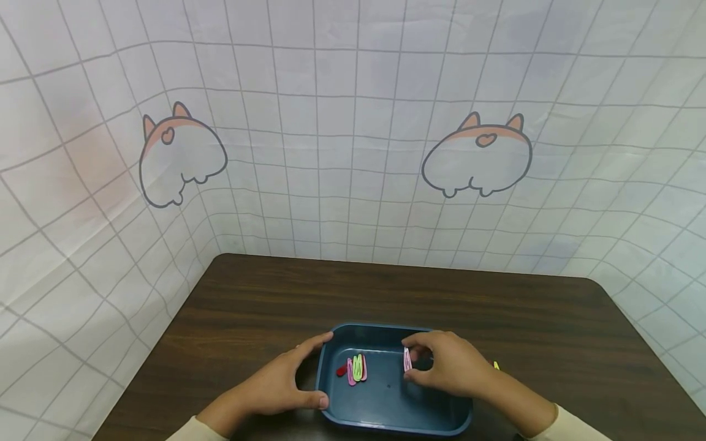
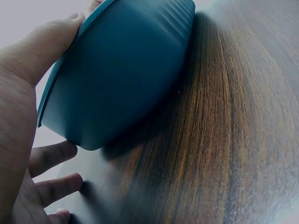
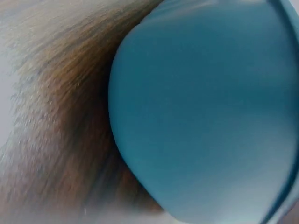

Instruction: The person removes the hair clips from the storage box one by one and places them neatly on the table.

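A blue plastic tray (image 1: 386, 424) lies on the dark wooden table. My left hand (image 1: 281, 381) spans its left end with a straight thumb and forefinger touching the rim; in the left wrist view its other fingers are spread loosely. Over the tray's right half, my right hand (image 1: 449, 362) pinches a pink snap hair clip (image 1: 407, 359) upright between thumb and fingers. Left in the tray, several hair clips sit close together: a red one (image 1: 342, 370), a pink one (image 1: 350, 372) and yellow-green ones (image 1: 358, 367). The right wrist view shows only the tray's outer wall (image 3: 201, 112) and the table.
A small yellow thing (image 1: 496, 365) shows just beyond my right wrist, mostly hidden. Table surface (image 1: 287, 294) extends behind and beside the tray. A white grid-patterned cloth (image 1: 342, 153) hangs behind the table and along its sides.
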`<move>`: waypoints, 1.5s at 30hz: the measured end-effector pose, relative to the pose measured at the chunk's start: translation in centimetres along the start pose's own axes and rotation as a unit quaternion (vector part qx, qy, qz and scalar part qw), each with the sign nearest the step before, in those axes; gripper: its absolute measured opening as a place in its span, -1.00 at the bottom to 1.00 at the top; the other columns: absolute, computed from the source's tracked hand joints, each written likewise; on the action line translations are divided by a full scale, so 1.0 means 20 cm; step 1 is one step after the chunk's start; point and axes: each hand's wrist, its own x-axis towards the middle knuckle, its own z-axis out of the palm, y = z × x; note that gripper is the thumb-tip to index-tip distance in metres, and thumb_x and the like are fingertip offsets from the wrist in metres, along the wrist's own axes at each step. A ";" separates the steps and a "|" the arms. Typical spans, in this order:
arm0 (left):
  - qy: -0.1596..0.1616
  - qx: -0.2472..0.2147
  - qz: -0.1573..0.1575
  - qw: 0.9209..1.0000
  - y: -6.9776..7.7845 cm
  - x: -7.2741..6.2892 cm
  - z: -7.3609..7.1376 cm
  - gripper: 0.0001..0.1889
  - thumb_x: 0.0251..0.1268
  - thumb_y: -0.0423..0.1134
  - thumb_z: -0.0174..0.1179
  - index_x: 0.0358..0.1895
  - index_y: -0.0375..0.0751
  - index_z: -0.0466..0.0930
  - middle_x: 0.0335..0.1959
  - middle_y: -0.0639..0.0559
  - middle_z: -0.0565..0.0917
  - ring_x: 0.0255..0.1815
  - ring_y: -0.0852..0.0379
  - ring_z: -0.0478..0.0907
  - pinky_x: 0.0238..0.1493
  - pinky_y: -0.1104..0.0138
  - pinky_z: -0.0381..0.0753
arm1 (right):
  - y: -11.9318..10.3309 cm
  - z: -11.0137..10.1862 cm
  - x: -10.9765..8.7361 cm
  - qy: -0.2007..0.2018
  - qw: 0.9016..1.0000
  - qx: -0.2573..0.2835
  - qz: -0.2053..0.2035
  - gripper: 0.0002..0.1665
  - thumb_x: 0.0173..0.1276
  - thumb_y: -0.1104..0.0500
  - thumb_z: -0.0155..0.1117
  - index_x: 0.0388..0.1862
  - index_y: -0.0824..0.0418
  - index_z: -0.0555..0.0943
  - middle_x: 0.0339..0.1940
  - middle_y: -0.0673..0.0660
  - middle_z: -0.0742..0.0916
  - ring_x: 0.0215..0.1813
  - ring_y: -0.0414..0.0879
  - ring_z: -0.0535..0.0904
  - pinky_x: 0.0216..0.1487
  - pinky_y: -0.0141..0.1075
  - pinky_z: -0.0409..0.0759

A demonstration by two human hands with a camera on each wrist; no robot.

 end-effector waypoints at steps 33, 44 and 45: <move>-0.005 0.002 0.007 1.000 -0.01 -0.02 -0.01 0.04 0.10 0.26 0.48 0.61 0.42 0.05 0.54 0.01 0.31 0.49 -0.22 0.28 0.32 -0.37 0.27 | 0.19 -0.21 -0.25 0.054 0.997 0.056 0.005 -0.37 0.19 -0.10 0.61 0.17 0.14 0.68 -0.27 -0.19 0.70 -0.34 -0.27 0.61 -0.36 -0.29 0.63; -0.002 0.001 0.007 1.000 0.00 -0.02 -0.01 0.05 0.08 0.27 0.49 0.62 0.41 0.04 0.54 0.00 0.30 0.49 -0.23 0.26 0.31 -0.38 0.27 | 0.29 -0.26 -0.30 0.059 0.997 0.052 0.008 -0.41 0.21 -0.09 0.60 0.16 0.10 0.68 -0.25 -0.21 0.70 -0.42 -0.28 0.53 -0.47 -0.37 0.50; -0.002 0.001 0.007 1.000 0.00 -0.02 -0.01 0.05 0.08 0.27 0.49 0.62 0.41 0.05 0.54 0.00 0.30 0.49 -0.23 0.26 0.32 -0.38 0.27 | 0.29 -0.26 -0.30 0.058 0.997 0.055 0.009 -0.41 0.21 -0.08 0.60 0.17 0.10 0.68 -0.25 -0.20 0.70 -0.46 -0.28 0.51 -0.52 -0.37 0.47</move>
